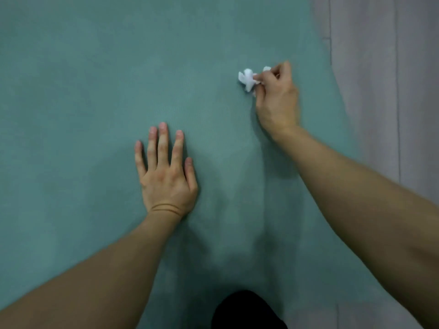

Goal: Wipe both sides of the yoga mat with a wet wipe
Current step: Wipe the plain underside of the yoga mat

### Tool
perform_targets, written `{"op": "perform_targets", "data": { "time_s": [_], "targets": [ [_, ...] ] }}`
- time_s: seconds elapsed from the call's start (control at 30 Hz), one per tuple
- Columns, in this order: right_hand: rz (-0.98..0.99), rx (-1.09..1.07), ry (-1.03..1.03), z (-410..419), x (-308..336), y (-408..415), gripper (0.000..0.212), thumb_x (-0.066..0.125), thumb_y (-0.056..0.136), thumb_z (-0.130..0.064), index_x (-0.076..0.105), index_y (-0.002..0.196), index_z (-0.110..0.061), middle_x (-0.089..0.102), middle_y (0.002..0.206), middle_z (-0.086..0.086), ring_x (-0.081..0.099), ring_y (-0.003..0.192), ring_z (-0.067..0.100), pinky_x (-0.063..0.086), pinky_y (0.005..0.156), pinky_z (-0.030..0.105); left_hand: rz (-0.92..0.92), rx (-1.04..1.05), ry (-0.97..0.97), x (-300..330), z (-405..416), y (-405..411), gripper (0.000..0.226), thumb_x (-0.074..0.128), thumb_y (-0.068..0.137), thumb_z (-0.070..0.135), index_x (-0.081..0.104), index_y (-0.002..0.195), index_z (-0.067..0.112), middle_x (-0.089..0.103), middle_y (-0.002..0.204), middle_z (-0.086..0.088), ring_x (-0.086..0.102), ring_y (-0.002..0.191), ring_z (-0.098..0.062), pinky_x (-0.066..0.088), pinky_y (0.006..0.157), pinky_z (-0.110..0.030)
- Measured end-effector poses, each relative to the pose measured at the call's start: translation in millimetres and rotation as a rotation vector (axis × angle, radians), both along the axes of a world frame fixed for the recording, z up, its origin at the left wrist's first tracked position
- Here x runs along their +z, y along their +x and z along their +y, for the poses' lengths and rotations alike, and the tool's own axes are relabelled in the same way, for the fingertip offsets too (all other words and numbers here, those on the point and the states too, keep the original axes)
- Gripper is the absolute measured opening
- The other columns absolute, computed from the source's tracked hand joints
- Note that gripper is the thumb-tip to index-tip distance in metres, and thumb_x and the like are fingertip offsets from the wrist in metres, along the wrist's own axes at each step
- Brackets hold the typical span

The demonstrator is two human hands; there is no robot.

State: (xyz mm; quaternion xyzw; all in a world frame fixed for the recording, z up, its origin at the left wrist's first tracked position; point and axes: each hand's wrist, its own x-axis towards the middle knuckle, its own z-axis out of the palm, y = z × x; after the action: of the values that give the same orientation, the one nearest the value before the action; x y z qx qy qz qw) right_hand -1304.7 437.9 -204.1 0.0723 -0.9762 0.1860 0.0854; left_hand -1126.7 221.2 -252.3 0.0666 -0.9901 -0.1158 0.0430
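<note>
Grey wood-look floor [384, 67] runs down the right edge of the frame, planks going top to bottom, and pretty much everything else is the teal yoga mat [95, 79], spread flat and filling the shot from the left edge across to where its right border curves in near the upper right. Surface looks matte, with a couple of soft creases or shadows running down the lower middle.

Left hand [166, 176] sits just left of center, palm down and flat on the mat, fingers straight and slightly spread, thumb out to the right side. It's holding nothing, just pressing on the mat. Forearm comes in from the lower left corner.

Right hand [278, 100] is up in the upper right part of the frame, near the mat's right border, fingers curled in and pinching a scrunched-up white wet wipe [247, 79]. Most of the wad pokes out to the left of the fingertips, with a smaller bit showing above the knuckles. The wipe looks to be down against the mat, though it's a bit blurry, so I can't swear to how hard it's touching. That forearm comes in from the lower right.

Something dark [247, 312] sits at the bottom center, over the mat's lower part, can't tell what it is.
</note>
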Motion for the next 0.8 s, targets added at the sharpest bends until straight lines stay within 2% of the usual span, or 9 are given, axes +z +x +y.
{"op": "perform_targets", "data": {
  "time_s": [0.07,0.13,0.23,0.33,0.43,0.53,0.6,0.7,0.8],
  "targets": [
    [-0.067,-0.017,-0.039,-17.3,-4.5,40.6,0.017,0.056,0.097,-0.011,0.068,0.105,-0.003,0.054,0.108,0.02,0.059,0.08,0.039,0.053,0.07,0.052,0.0,0.001,-0.008,-2.1,0.3,2.3,0.062,0.044,0.104,0.04,0.036,0.162,0.021,0.019,0.174,-0.009,0.011,0.162,-0.026,0.013,0.127,-0.059],
    [-0.128,0.262,-0.105,-30.3,-4.2,115.9,0.018,0.056,0.098,-0.005,0.068,0.112,-0.005,0.052,0.108,0.017,0.058,0.084,0.038,0.053,0.073,0.049,0.007,0.004,-0.015,-3.8,1.0,1.0,0.062,0.044,0.104,0.041,0.037,0.162,0.02,0.019,0.174,-0.009,0.012,0.162,-0.026,0.013,0.127,-0.058],
    [-0.309,0.615,-0.084,-16.7,3.8,221.0,0.039,0.059,0.098,-0.002,0.057,0.137,-0.004,0.05,0.123,0.016,0.057,0.107,0.035,0.054,0.093,0.046,0.024,0.017,-0.026,-4.6,-0.3,0.5,0.06,0.043,0.103,0.041,0.04,0.16,0.021,0.021,0.173,-0.007,0.014,0.161,-0.026,0.014,0.126,-0.058],
    [-0.329,0.816,0.033,8.2,8.4,240.6,0.035,0.055,0.106,-0.01,0.058,0.14,-0.004,0.056,0.132,0.016,0.058,0.115,0.028,0.05,0.103,0.039,0.024,0.017,-0.033,-1.5,3.5,-2.1,0.06,0.042,0.103,0.041,0.041,0.16,0.021,0.021,0.173,-0.007,0.014,0.161,-0.025,0.014,0.126,-0.058],
    [-0.262,0.727,0.021,15.9,8.6,169.1,0.033,0.049,0.109,-0.041,0.065,0.124,-0.017,0.067,0.125,0.001,0.064,0.105,0.014,0.05,0.104,0.045,0.032,0.014,-0.029,-1.7,3.2,-4.3,0.06,0.042,0.103,0.042,0.041,0.159,0.022,0.022,0.173,-0.007,0.015,0.161,-0.025,0.013,0.127,-0.058],
    [-0.112,0.317,0.095,14.3,8.0,92.7,0.024,0.059,0.103,-0.019,0.067,0.116,-0.001,0.058,0.118,0.019,0.061,0.088,0.036,0.054,0.081,0.048,0.036,0.008,-0.035,-2.9,0.1,-4.3,0.059,0.042,0.103,0.043,0.041,0.159,0.023,0.023,0.173,-0.006,0.015,0.161,-0.025,0.011,0.128,-0.056],
    [-0.146,0.198,0.073,11.3,4.6,78.2,0.024,0.059,0.1,-0.016,0.066,0.114,0.002,0.052,0.124,0.022,0.06,0.09,0.038,0.052,0.082,0.05,0.047,0.011,-0.035,-4.0,-0.9,-2.3,0.058,0.042,0.103,0.043,0.042,0.158,0.023,0.025,0.172,-0.006,0.017,0.16,-0.026,0.011,0.128,-0.056],
    [-0.174,0.355,0.019,2.2,6.0,105.9,0.034,0.061,0.097,-0.023,0.062,0.125,-0.005,0.05,0.122,0.019,0.059,0.095,0.038,0.053,0.087,0.048,0.069,0.012,-0.014,-6.5,-0.1,-4.3,0.057,0.043,0.103,0.043,0.045,0.156,0.023,0.028,0.171,-0.007,0.02,0.159,-0.026,0.012,0.128,-0.056],
    [-0.287,0.751,0.004,7.5,9.6,176.6,0.03,0.055,0.103,-0.019,0.057,0.133,-0.014,0.046,0.115,0.01,0.054,0.089,0.03,0.051,0.081,0.044,0.098,0.011,-0.006,-5.3,0.4,-7.5,0.056,0.042,0.102,0.045,0.047,0.154,0.024,0.033,0.169,-0.007,0.023,0.158,-0.026,0.012,0.129,-0.054]
  ]
}}
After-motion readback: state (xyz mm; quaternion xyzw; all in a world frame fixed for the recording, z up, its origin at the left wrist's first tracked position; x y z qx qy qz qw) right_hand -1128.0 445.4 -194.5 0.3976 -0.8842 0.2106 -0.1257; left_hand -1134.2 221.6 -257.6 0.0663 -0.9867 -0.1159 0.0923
